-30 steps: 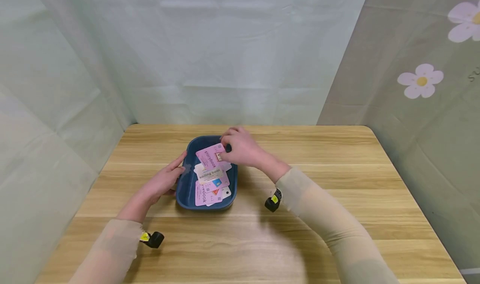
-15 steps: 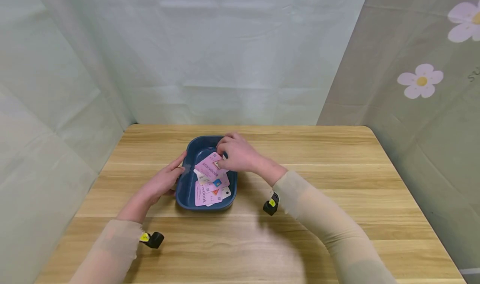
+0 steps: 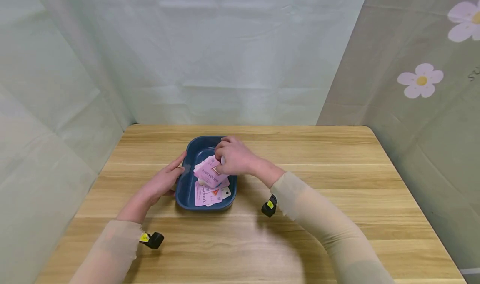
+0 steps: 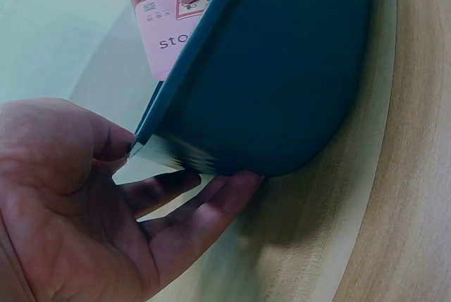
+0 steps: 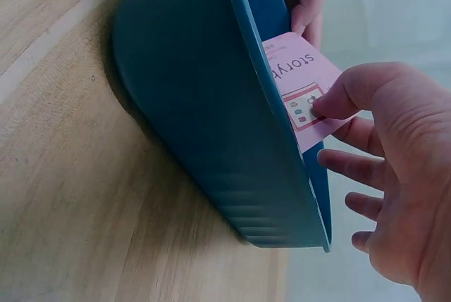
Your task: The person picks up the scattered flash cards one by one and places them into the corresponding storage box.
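A dark blue tub (image 3: 180, 194) with rounded corners stands on the table. My left hand (image 3: 166, 179) holds its left side, thumb at the rim and fingers against the outer wall in the left wrist view. Between thumb and fingers, my right hand (image 5: 394, 154) pinches a pink card (image 5: 306, 70) printed "storybook". That card is tilted inside the tub, over several other cards. Below it lie a pink card (image 3: 204, 197) with partly hidden lettering and a white card (image 3: 226, 193) with a punched hole. The lower cards are largely covered.
The wooden table (image 3: 318, 200) extends right and toward the front. Pale cloth (image 3: 240, 59) hangs behind it and on both sides, with printed flowers on the right. A black wrist camera (image 3: 153, 240) sits at each sleeve.
My right hand has moved down and slightly left with the storybook card, lowering it into the tub over the sailing boat card, now covered. My left hand has stayed in place.
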A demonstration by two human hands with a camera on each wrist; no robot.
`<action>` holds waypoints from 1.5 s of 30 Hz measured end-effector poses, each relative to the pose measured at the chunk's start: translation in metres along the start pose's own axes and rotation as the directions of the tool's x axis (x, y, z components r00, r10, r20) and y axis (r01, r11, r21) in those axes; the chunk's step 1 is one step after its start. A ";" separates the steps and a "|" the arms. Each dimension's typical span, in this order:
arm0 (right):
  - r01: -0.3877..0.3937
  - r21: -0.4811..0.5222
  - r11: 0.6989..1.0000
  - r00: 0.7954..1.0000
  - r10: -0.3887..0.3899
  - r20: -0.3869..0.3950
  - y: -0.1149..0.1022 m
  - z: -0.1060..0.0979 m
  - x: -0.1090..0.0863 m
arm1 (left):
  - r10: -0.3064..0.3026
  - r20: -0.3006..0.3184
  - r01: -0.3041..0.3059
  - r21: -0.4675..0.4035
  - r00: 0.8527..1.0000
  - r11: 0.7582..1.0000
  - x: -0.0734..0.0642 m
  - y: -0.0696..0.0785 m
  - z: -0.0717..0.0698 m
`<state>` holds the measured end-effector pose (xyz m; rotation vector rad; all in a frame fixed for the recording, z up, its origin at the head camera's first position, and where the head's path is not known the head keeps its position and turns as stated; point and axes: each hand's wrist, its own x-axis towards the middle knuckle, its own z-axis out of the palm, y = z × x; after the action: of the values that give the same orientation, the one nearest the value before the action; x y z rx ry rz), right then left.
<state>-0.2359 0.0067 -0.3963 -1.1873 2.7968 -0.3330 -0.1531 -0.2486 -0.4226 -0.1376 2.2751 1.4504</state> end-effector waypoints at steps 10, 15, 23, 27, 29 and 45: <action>-0.027 0.019 0.999 1.000 0.027 0.008 0.002 0.001 0.000 | -0.001 -0.001 0.001 -0.004 1.000 1.000 0.000 -0.001 0.000; -0.031 0.032 0.999 1.000 0.031 -0.001 0.004 0.000 -0.002 | -0.006 -0.005 0.006 -0.006 1.000 1.000 0.001 -0.001 0.000; -0.031 0.069 0.997 0.999 0.033 -0.030 0.010 -0.003 -0.005 | -0.014 -0.002 0.014 -0.007 1.000 1.000 0.001 0.000 0.001; -0.040 0.091 0.995 0.998 0.043 -0.036 0.013 -0.005 -0.006 | -0.016 0.000 0.016 -0.006 1.000 1.000 0.001 0.001 0.001; -0.043 0.094 0.995 0.998 0.047 -0.041 0.014 -0.006 -0.008 | -0.016 0.001 0.016 -0.008 1.000 1.000 0.001 0.001 0.001; -0.023 0.111 0.994 0.995 0.034 -0.095 0.022 -0.016 -0.022 | -0.014 -0.005 0.014 0.001 1.000 1.000 0.003 0.001 0.000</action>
<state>-0.2387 0.0397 -0.3856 -1.1358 2.8313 -0.5479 -0.1559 -0.2477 -0.4231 -0.1566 2.2745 1.4442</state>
